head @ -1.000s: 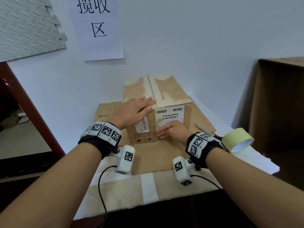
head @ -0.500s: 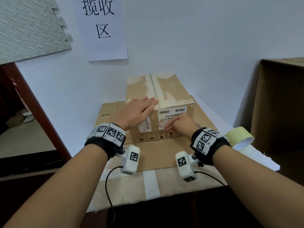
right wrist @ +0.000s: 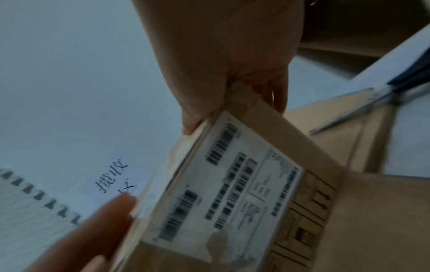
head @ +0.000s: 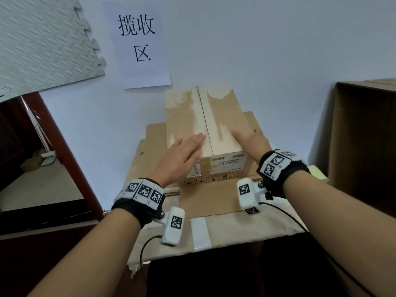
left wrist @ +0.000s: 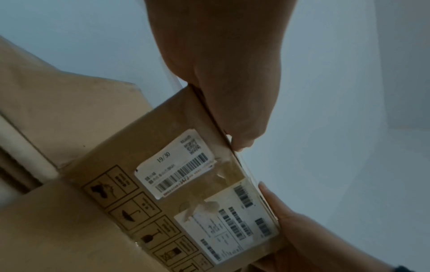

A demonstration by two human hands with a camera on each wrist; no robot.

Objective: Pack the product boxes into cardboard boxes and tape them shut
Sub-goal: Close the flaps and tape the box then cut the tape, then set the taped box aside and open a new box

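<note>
Now my left hand lies flat, fingers straight and together, on the top of the closed brown cardboard box, just left of its taped centre seam. My right hand rests on the box's top right edge at about three o'clock from the left one, fingers stretched forward, thumb over the side. The box sits on flattened sheets of brown cardboard on the table, its labelled end facing me at six o'clock. A roll of pale yellow tape peeks out behind my right wrist, and steel scissors lie beside the box at four o'clock.
</note>
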